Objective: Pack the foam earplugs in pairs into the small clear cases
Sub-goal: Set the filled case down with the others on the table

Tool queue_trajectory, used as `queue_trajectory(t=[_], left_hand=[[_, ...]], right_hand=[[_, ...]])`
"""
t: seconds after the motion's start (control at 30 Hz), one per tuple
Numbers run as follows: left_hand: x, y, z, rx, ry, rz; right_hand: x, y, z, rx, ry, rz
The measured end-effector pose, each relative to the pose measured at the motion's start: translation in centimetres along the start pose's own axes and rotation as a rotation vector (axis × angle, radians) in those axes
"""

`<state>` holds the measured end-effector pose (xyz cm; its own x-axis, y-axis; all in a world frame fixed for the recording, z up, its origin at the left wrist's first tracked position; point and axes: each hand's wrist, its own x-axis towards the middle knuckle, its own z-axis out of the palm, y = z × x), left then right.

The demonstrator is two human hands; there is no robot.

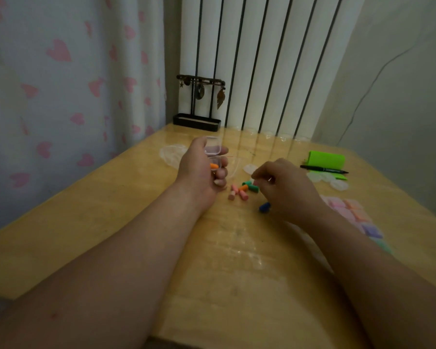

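no text, label, brand, number or sign can be read anywhere here. the black pen [324, 169] on the right side of the table is the one thing likely to carry print, but its barrel is too small and blurred to make out any writing.
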<state>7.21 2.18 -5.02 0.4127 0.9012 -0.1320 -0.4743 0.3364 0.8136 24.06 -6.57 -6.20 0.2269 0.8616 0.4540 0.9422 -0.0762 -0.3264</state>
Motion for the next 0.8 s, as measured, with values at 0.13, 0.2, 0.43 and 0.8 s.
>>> queue_trajectory(t=[0.13, 0.2, 0.43, 0.8], left_hand=[[-0.2, -0.3, 0.1, 0.011, -0.021, -0.001], [-0.1, -0.4, 0.1, 0.017, -0.029, -0.011], [-0.5, -0.3, 0.4, 0.026, -0.033, -0.019], [-0.9, -0.8, 0.9, 0.104, -0.089, -0.032]], right_hand=[[1.0, -0.5, 0.3, -0.161, -0.123, -0.087], [1.4, -0.9, 0.5, -0.236, -0.167, -0.122], [1.9, -1.1, 1.4, -0.242, -0.194, -0.128], [1.9, -0.4, -0.2, -0.042, -0.047, -0.038]])
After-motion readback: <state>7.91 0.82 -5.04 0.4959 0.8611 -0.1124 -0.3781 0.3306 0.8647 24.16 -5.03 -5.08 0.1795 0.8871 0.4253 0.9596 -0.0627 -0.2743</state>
